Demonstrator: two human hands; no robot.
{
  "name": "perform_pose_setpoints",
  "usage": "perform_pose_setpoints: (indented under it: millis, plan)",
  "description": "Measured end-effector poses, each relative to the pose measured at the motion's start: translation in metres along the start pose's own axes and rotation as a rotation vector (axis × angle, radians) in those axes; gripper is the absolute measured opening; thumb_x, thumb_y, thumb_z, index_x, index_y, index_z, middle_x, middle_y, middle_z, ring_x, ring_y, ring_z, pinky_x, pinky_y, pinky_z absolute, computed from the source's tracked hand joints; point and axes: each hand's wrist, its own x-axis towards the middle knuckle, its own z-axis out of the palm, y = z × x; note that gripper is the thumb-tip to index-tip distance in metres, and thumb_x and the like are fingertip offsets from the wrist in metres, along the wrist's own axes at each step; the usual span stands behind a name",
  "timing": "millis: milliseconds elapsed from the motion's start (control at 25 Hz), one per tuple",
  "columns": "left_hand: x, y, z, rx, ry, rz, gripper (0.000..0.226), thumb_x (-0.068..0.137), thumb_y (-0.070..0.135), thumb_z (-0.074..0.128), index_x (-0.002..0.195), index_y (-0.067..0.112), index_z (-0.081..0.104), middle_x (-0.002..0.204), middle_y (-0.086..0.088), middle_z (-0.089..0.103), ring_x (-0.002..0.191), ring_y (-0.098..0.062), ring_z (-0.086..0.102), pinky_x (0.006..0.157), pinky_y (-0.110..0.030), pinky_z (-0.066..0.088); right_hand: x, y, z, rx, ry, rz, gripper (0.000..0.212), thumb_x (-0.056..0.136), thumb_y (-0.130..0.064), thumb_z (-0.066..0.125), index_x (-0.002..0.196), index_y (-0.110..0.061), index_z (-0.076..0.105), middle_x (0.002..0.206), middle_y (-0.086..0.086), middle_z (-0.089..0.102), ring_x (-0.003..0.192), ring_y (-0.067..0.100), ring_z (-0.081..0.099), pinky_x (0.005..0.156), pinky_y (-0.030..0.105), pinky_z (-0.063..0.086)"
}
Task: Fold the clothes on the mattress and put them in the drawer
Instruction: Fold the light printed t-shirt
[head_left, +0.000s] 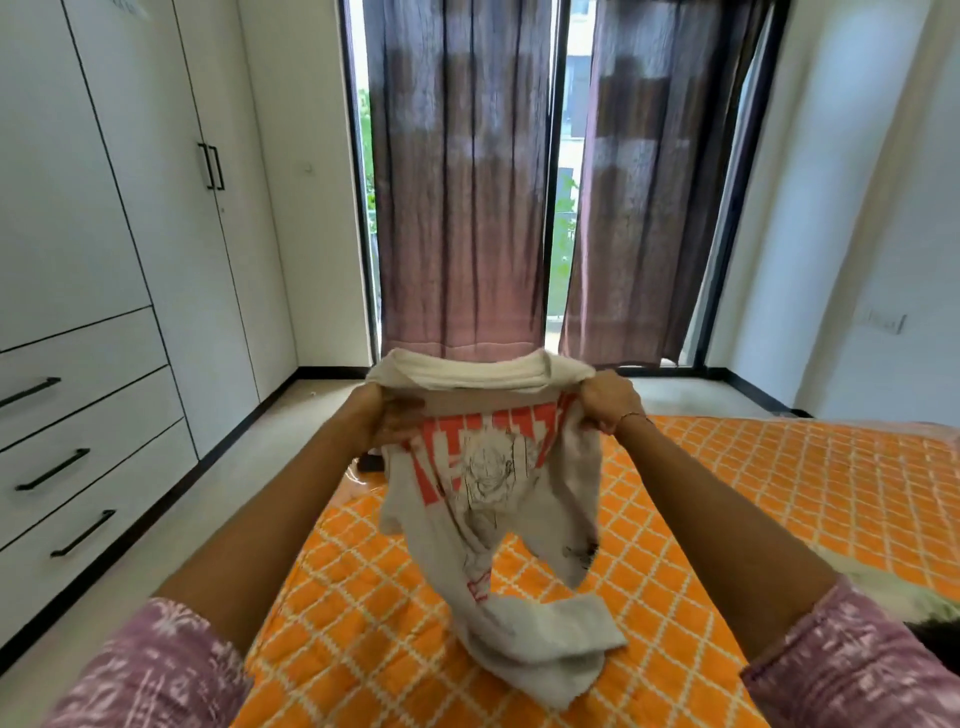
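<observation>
Both hands' grip, left hand (387, 421), right hand (608, 402), clamps T-shirt (493, 493) above mattress (779, 493); drawers (78, 457) left.

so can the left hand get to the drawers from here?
Probably not as things stand: the left hand grips the t-shirt held up over the mattress, and the closed drawers sit off to the left across a strip of floor. It would have to let go first.
</observation>
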Motion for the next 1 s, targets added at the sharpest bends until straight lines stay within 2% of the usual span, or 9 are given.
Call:
perform_pose_setpoints:
  millis: [120, 200, 360, 440, 560, 640, 720, 840, 1000]
  plan:
    - [0.003, 0.023, 0.035, -0.187, 0.064, 0.332, 0.021, 0.098, 0.027, 0.044, 0.097, 0.014, 0.06, 0.086, -0.007, 0.064, 0.076, -0.024, 0.061, 0.065, -0.038, 0.058, 0.007, -0.023, -0.019, 1.165, -0.043, 0.193, 0.021, 0.09, -0.014, 0.046, 0.088, 0.001, 0.06, 0.068, 0.015, 0.068, 0.059, 0.019, 0.065, 0.052, 0.028, 0.055]
    - [0.004, 0.041, 0.051, -0.159, 0.113, 0.525, 0.02, 0.097, 0.038, 0.042, 0.091, 0.027, 0.057, 0.091, -0.005, 0.064, 0.083, -0.021, 0.062, 0.084, -0.044, 0.055, 0.008, -0.041, -0.037, 1.559, -0.003, 0.244, 0.023, 0.095, -0.008, 0.043, 0.077, -0.004, 0.057, 0.058, 0.008, 0.059, 0.049, 0.014, 0.056, 0.038, 0.025, 0.05]
    - [-0.002, 0.051, 0.066, 0.171, 0.312, 0.866, 0.036, 0.098, 0.042, 0.04, 0.129, 0.023, 0.046, 0.097, 0.002, 0.057, 0.081, -0.012, 0.058, 0.072, -0.02, 0.055, 0.008, -0.042, -0.045, 1.153, 0.482, 0.037, 0.038, 0.091, -0.023, 0.045, 0.127, -0.018, 0.057, 0.112, 0.016, 0.063, 0.093, 0.024, 0.066, 0.076, 0.036, 0.056]
    - [0.003, 0.048, 0.062, 0.391, 0.449, 0.992, 0.044, 0.1, 0.031, 0.043, 0.141, 0.019, 0.035, 0.1, -0.006, 0.058, 0.086, -0.021, 0.059, 0.071, -0.028, 0.056, 0.01, -0.025, -0.04, 0.698, 0.613, -0.163, 0.044, 0.091, -0.014, 0.043, 0.135, -0.016, 0.047, 0.135, 0.023, 0.045, 0.11, 0.031, 0.054, 0.093, 0.037, 0.047]
    - [0.001, 0.041, 0.066, 0.444, 0.494, 0.824, 0.035, 0.101, 0.033, 0.038, 0.132, 0.016, 0.037, 0.096, -0.008, 0.057, 0.079, -0.025, 0.061, 0.059, -0.033, 0.055, 0.018, -0.016, -0.037, 0.614, 0.642, -0.025, 0.029, 0.093, -0.015, 0.041, 0.113, -0.003, 0.059, 0.118, 0.02, 0.056, 0.096, 0.031, 0.059, 0.08, 0.039, 0.049]
    - [0.003, 0.028, 0.073, 0.267, 0.389, 0.652, 0.037, 0.102, 0.034, 0.033, 0.133, 0.013, 0.032, 0.101, -0.011, 0.055, 0.072, -0.02, 0.059, 0.051, -0.024, 0.052, 0.026, -0.009, -0.027, 0.945, 0.459, 0.184, 0.032, 0.093, -0.024, 0.039, 0.109, -0.007, 0.06, 0.105, 0.017, 0.065, 0.087, 0.031, 0.065, 0.063, 0.04, 0.055]
    - [0.013, 0.019, 0.077, -0.058, 0.299, 0.378, 0.051, 0.1, 0.046, 0.026, 0.142, 0.017, 0.023, 0.12, -0.017, 0.055, 0.091, -0.029, 0.063, 0.07, -0.037, 0.058, 0.035, -0.001, -0.013, 1.26, 0.192, 0.354, 0.043, 0.081, -0.038, 0.052, 0.115, -0.012, 0.057, 0.108, 0.018, 0.065, 0.084, 0.03, 0.066, 0.056, 0.042, 0.056]
    - [0.037, -0.001, 0.087, -0.512, 0.125, 0.016, 0.066, 0.098, 0.055, 0.018, 0.148, 0.013, 0.02, 0.14, -0.02, 0.042, 0.123, -0.043, 0.047, 0.095, -0.06, 0.045, 0.034, -0.004, 0.008, 1.414, -0.058, 0.433, 0.064, 0.081, -0.034, 0.058, 0.139, -0.011, 0.04, 0.138, 0.017, 0.048, 0.105, 0.035, 0.059, 0.068, 0.047, 0.055]
    - [0.075, -0.03, 0.111, -0.724, -0.179, -0.054, 0.069, 0.094, 0.059, 0.022, 0.141, 0.011, 0.038, 0.139, -0.021, 0.044, 0.125, -0.044, 0.043, 0.094, -0.065, 0.039, 0.049, -0.011, 0.04, 1.565, -0.129, 0.448, 0.047, 0.102, -0.011, 0.033, 0.147, -0.002, 0.025, 0.15, 0.013, 0.032, 0.136, 0.033, 0.035, 0.086, 0.033, 0.048]
